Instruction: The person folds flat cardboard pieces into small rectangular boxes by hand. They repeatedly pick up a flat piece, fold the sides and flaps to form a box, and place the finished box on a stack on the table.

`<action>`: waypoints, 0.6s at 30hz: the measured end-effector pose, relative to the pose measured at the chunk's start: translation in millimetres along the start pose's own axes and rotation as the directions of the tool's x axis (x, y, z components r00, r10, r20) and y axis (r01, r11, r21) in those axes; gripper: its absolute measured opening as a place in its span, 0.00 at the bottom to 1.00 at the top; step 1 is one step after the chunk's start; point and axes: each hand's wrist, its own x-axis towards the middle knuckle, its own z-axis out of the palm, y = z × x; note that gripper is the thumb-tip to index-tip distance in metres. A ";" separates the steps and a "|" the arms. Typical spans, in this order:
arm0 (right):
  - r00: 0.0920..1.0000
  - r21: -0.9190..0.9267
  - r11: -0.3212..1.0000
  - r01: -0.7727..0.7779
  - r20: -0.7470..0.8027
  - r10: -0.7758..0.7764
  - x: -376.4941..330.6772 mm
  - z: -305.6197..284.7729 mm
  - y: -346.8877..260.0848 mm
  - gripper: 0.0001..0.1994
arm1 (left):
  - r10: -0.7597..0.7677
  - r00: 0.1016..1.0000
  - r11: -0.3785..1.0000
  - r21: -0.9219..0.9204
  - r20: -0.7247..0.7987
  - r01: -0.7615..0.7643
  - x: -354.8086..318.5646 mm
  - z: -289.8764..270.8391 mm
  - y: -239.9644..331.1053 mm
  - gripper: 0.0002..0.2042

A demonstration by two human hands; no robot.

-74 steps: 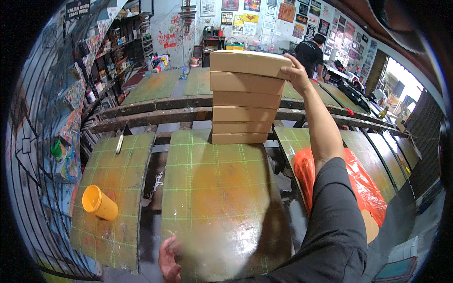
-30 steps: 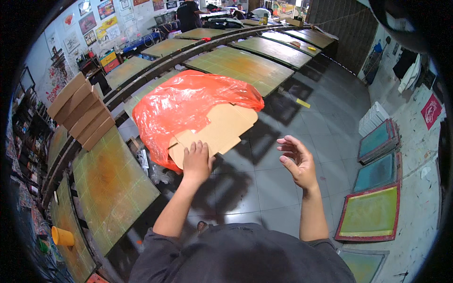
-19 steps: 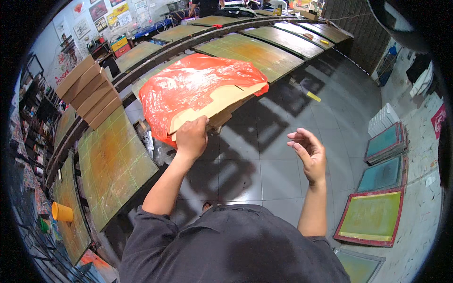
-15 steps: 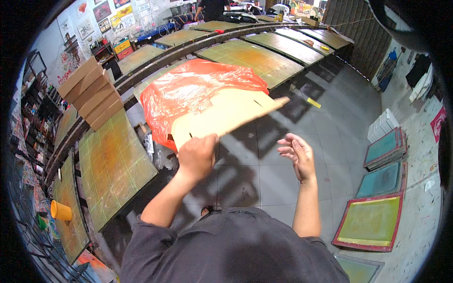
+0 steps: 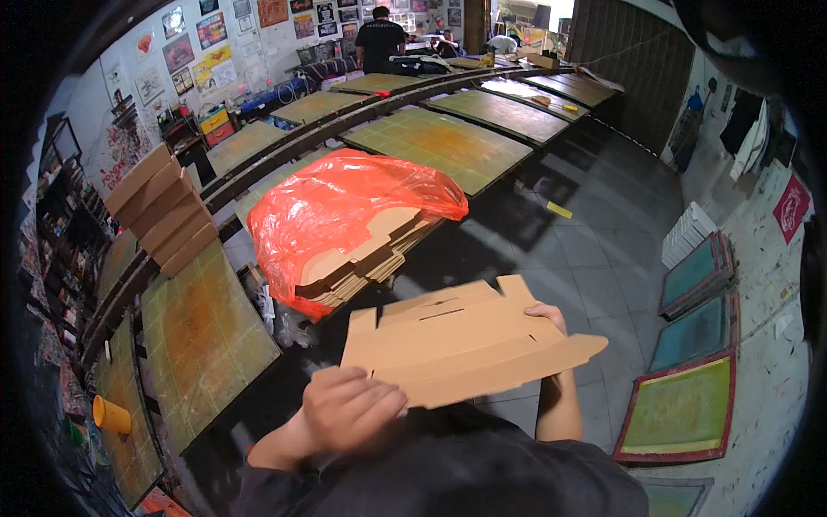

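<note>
Two hands hold one flat cardboard box blank [image 5: 461,345] level in front of the person's chest. The left hand [image 5: 353,412] is curled closed over the blank's near left edge, its knuckles on top. The right hand [image 5: 544,317] is mostly hidden under the far right side; only fingertips curl up over that edge, so it grips the blank from beneath. The blank is unfolded, with cut slots and tabs showing on its top face, and it hangs over the dark tiled floor [image 5: 594,241], apart from every table.

Just beyond the blank, a stack of more flat cardboard blanks [image 5: 370,263] lies on a table's end, half wrapped in an orange plastic bag [image 5: 345,207] that bunches over its top and left side. To the left, a green printing table [image 5: 202,332] stands bare, and near its lower end sits an orange cup [image 5: 110,415]. Farther left, a pile of folded cardboard boxes [image 5: 164,211] leans on the next table. On the floor at right, framed printing screens [image 5: 685,414] lie flat. Far back, past a long row of tables, another person [image 5: 379,39] stands in dark clothes, facing away.
</note>
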 end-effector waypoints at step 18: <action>0.582 0.166 0.559 0.812 -0.308 -0.753 -39.7 31.3 -43.6 0.20 | -0.740 0.566 -0.305 -0.931 0.364 0.199 70.2 216.6 -60.0 0.17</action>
